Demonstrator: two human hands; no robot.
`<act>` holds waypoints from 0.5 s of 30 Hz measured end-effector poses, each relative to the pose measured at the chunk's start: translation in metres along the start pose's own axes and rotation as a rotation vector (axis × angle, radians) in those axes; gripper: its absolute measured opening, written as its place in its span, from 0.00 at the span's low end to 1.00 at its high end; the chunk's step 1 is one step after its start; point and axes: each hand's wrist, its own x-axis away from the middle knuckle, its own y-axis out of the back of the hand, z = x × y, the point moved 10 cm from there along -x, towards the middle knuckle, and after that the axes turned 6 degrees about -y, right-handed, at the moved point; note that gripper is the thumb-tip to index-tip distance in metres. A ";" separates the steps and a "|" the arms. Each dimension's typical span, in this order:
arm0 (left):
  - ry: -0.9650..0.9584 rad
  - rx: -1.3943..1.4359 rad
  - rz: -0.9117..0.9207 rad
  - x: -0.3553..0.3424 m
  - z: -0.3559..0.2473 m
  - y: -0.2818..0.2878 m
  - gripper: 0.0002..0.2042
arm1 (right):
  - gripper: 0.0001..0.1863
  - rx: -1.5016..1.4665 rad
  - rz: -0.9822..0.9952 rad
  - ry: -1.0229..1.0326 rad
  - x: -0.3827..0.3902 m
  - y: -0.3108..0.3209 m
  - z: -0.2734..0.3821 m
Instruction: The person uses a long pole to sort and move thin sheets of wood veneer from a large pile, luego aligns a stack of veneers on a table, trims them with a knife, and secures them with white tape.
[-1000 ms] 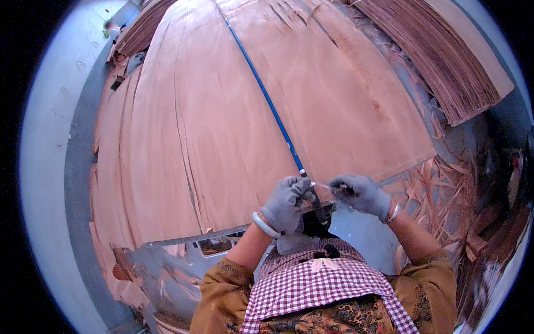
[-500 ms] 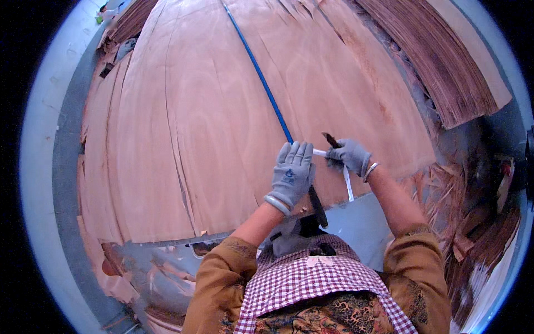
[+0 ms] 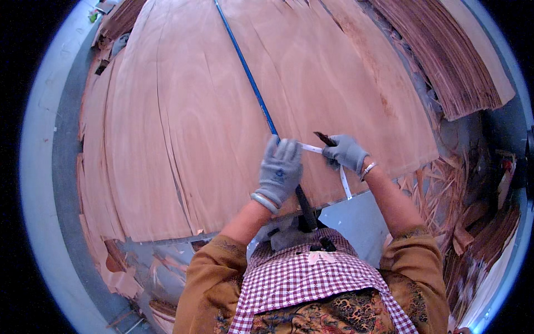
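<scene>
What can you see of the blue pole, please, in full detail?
The blue pole is long and slim, with a hard-looking shaft and a black grip at its near end. It extends over the wood veneer sheet, leaving the picture at the top; the grip overhangs the near edge. The gloved left hand rests over their join.

Your left hand [image 3: 280,171] has flattened over the blue pole [image 3: 253,83].
Its fingers, curled a second ago, are straight; from your right hand [image 3: 349,153], more white strip [image 3: 345,183] now dangles toward the near side.
</scene>
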 end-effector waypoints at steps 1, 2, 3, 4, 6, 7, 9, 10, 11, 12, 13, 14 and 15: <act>-0.040 0.043 -0.028 0.000 -0.006 -0.008 0.26 | 0.10 -0.005 0.000 0.010 -0.003 -0.003 -0.003; -0.001 0.092 0.033 -0.007 -0.007 -0.013 0.26 | 0.10 -0.009 -0.005 0.035 -0.006 -0.001 0.001; 0.039 0.141 0.093 -0.010 -0.010 -0.016 0.26 | 0.11 -0.049 0.002 0.007 -0.003 0.000 -0.002; 0.078 0.190 0.150 -0.012 -0.009 -0.020 0.26 | 0.11 0.038 -0.009 0.023 -0.001 0.004 0.000; 0.058 0.146 0.088 -0.011 -0.008 -0.012 0.26 | 0.12 0.236 -0.065 0.088 0.009 0.006 0.005; 0.050 0.129 0.058 -0.010 -0.008 -0.010 0.26 | 0.13 0.348 -0.120 0.145 0.019 0.006 0.012; 0.042 0.122 0.076 -0.009 -0.003 -0.015 0.27 | 0.15 0.266 0.070 0.154 0.047 -0.024 0.009; 0.040 0.121 0.090 -0.007 -0.002 -0.017 0.27 | 0.16 0.224 0.168 0.151 0.057 -0.036 0.014; 0.054 0.116 0.202 -0.002 -0.003 -0.027 0.26 | 0.15 0.110 0.165 0.148 0.061 -0.034 0.030; 0.074 0.141 0.183 -0.004 0.002 -0.024 0.25 | 0.15 -0.005 0.163 0.144 0.062 -0.032 0.051; 0.088 0.178 0.170 -0.003 0.003 -0.019 0.24 | 0.14 -0.124 0.156 0.128 0.060 -0.028 0.063; 0.087 0.221 0.154 -0.006 0.002 -0.017 0.23 | 0.16 -0.168 0.130 0.167 0.045 -0.014 0.079; 0.090 0.266 0.071 -0.009 0.007 -0.011 0.22 | 0.17 -0.211 0.110 0.211 0.024 0.003 0.101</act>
